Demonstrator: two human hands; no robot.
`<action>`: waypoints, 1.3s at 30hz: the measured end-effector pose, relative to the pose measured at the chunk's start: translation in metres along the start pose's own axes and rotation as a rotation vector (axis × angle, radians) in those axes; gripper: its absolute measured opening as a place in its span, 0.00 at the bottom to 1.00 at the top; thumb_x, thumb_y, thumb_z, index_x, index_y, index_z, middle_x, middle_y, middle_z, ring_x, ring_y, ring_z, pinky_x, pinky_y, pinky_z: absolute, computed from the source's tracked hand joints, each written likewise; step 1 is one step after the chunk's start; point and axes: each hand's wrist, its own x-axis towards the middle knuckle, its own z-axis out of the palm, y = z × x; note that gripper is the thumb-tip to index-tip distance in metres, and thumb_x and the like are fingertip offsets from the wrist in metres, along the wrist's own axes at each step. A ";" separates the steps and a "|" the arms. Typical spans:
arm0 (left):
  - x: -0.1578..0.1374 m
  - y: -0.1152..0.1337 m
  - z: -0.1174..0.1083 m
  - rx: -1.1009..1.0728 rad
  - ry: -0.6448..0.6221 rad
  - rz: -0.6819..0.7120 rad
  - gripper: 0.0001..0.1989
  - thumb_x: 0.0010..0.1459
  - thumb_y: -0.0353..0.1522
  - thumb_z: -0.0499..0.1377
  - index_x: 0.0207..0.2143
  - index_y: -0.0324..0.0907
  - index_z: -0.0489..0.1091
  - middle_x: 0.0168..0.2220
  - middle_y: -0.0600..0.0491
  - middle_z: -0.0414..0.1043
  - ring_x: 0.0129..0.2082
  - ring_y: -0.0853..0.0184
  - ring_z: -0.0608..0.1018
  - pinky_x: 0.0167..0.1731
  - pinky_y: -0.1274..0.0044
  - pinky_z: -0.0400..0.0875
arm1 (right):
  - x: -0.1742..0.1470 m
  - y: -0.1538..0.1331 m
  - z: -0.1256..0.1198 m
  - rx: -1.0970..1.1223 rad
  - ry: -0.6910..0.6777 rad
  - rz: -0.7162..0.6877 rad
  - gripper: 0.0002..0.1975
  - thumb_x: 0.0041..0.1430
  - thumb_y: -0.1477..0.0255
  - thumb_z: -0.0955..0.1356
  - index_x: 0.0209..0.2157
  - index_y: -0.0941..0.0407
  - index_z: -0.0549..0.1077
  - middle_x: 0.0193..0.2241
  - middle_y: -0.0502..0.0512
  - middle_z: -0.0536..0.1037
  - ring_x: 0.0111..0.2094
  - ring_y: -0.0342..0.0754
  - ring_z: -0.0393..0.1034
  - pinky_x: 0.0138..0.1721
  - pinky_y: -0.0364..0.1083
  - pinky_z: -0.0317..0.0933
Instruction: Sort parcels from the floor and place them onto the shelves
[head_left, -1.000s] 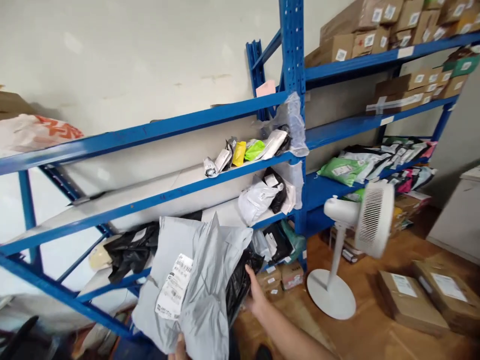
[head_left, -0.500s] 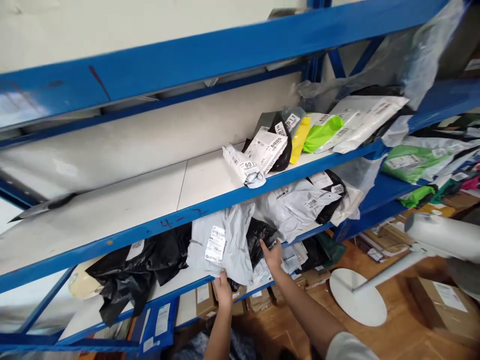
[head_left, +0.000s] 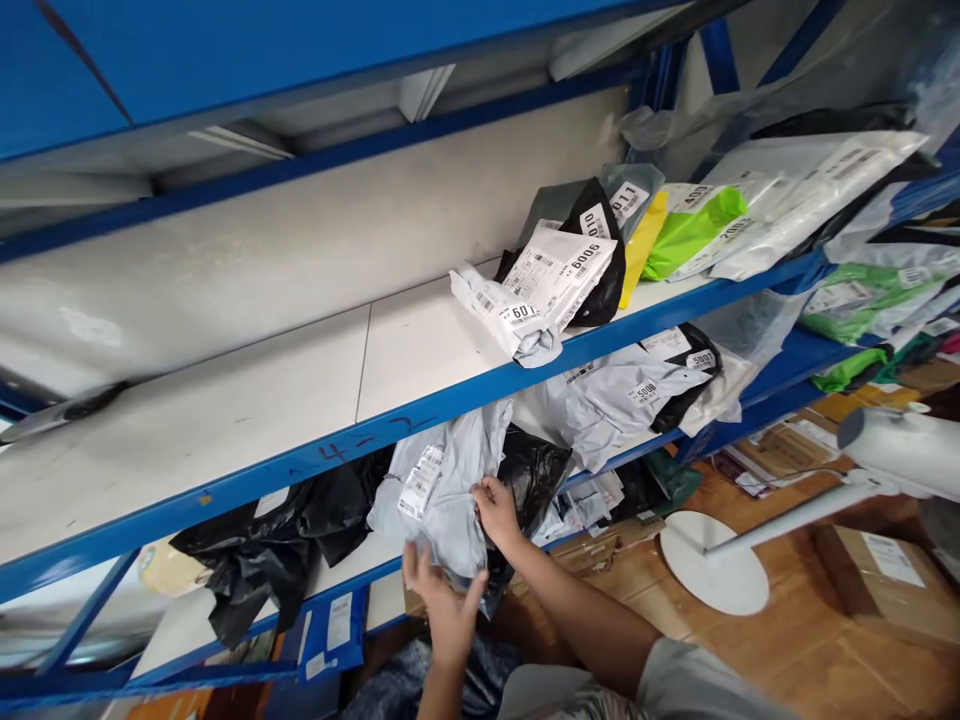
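Note:
A light grey poly mailer bag (head_left: 457, 500) with a white label (head_left: 422, 482) leans out over the front edge of the lower shelf. My right hand (head_left: 499, 515) pinches its right edge. My left hand (head_left: 446, 610) is open just below the bag's lower end, thumb and fingers spread; whether it touches the bag I cannot tell. Behind my right hand, a black mailer bag (head_left: 532, 465) lies against the grey one, partly hidden by it. To the left, another crumpled black bag (head_left: 277, 545) droops over the shelf edge.
The blue beam (head_left: 330, 445) of the shelf marked 4-2 runs above my hands. On that shelf rest numbered white parcels (head_left: 555, 275) and a lime bag (head_left: 694, 235). A white round-based stand (head_left: 712, 565) and a cardboard box (head_left: 874, 575) are on the floor at right.
My right hand has moved left and down, from the black bag to the grey bag's edge. My left hand has let go of the grey bag's bottom and spread open. The view has shifted.

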 end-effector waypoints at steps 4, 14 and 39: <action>0.019 0.007 0.007 0.137 -0.151 0.213 0.21 0.58 0.36 0.60 0.53 0.42 0.68 0.68 0.38 0.43 0.69 0.43 0.52 0.63 0.52 0.55 | -0.008 -0.002 -0.002 -0.023 -0.091 -0.107 0.12 0.64 0.65 0.60 0.28 0.54 0.64 0.23 0.46 0.64 0.27 0.43 0.63 0.32 0.43 0.57; 0.132 0.017 -0.044 -0.039 0.215 -0.108 0.15 0.62 0.40 0.54 0.46 0.44 0.73 0.45 0.48 0.76 0.49 0.55 0.76 0.59 0.57 0.60 | -0.032 0.007 -0.033 -0.660 -0.214 -0.466 0.35 0.46 0.80 0.71 0.58 0.55 0.67 0.54 0.66 0.63 0.54 0.63 0.57 0.55 0.61 0.62; 0.096 0.031 -0.019 0.203 -0.336 0.623 0.20 0.64 0.35 0.57 0.58 0.50 0.69 0.67 0.45 0.56 0.66 0.51 0.60 0.63 0.55 0.59 | -0.002 0.006 -0.038 -0.024 -0.137 -0.621 0.16 0.59 0.83 0.63 0.38 0.52 0.78 0.32 0.52 0.73 0.38 0.47 0.66 0.42 0.48 0.62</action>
